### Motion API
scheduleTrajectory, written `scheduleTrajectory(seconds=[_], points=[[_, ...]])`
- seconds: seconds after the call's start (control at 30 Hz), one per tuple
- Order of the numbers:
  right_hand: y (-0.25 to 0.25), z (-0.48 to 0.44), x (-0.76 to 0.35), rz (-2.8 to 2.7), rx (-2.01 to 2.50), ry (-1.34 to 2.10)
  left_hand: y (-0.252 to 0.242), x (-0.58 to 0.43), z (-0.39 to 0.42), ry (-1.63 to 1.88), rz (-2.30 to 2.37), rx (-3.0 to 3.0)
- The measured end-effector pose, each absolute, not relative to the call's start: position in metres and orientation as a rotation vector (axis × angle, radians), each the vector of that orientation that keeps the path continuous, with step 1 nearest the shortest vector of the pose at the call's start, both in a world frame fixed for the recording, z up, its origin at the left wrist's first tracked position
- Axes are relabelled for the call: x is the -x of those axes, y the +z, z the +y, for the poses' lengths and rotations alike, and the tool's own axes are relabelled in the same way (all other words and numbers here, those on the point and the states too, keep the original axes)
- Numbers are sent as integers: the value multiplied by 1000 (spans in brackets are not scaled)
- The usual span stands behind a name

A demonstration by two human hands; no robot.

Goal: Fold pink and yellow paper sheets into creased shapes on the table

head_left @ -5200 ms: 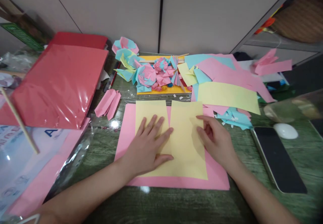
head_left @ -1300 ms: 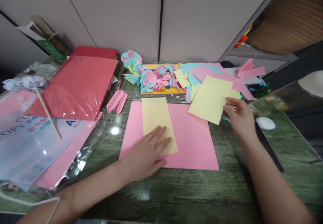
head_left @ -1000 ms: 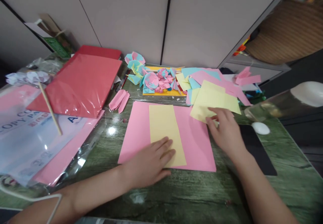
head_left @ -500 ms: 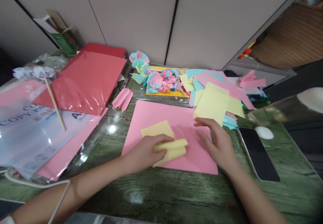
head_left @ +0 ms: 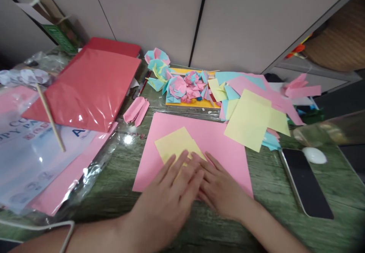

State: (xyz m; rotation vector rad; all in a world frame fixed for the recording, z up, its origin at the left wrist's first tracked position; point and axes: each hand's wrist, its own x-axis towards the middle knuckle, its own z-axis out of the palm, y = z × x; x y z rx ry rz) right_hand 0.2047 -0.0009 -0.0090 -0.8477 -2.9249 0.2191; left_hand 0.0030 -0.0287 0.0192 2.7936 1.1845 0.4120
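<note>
A yellow sheet of paper (head_left: 176, 141) lies tilted on a larger pink sheet (head_left: 228, 150) in front of me. My left hand (head_left: 168, 196) rests flat over the yellow paper's near part, its fingers stretched and spread. Beside it, my right hand (head_left: 221, 186) also reaches flat over the paper, its fingertips meeting and partly under those of the left. Both hands hide the near side of the yellow paper, so I cannot tell how it is folded there.
Left of the pink sheet are a folded pink paper piece (head_left: 137, 110), red paper in plastic (head_left: 94, 89) and a wooden stick (head_left: 50, 118). Behind lie paper flowers (head_left: 176, 87). On the right are loose yellow sheets (head_left: 248, 120), a phone (head_left: 306, 184) and a white mouse (head_left: 314, 155).
My left hand has let go of the rolled-over yellow paper and spread flat. The right hand has come left and down to meet it on the paper. The view has shifted slightly.
</note>
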Motion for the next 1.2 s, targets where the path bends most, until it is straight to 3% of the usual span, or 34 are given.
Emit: scheduleTrajectory(seconds=[0.2, 0.43, 0.83, 1.2], points=[[-6, 7, -206, -3009, 938, 258, 6, 5, -34, 142, 1160, -2722], [-3, 15, -229, -2881, 839, 281, 12, 15, -28, 419, 792, -2726], [-8, 14, -226, -2600, 1172, 194, -19, 16, -21, 192, 1037, -2787], [-14, 27, -226, -2922, 962, 325, -24, 13, -21, 331, 1096, -2786]])
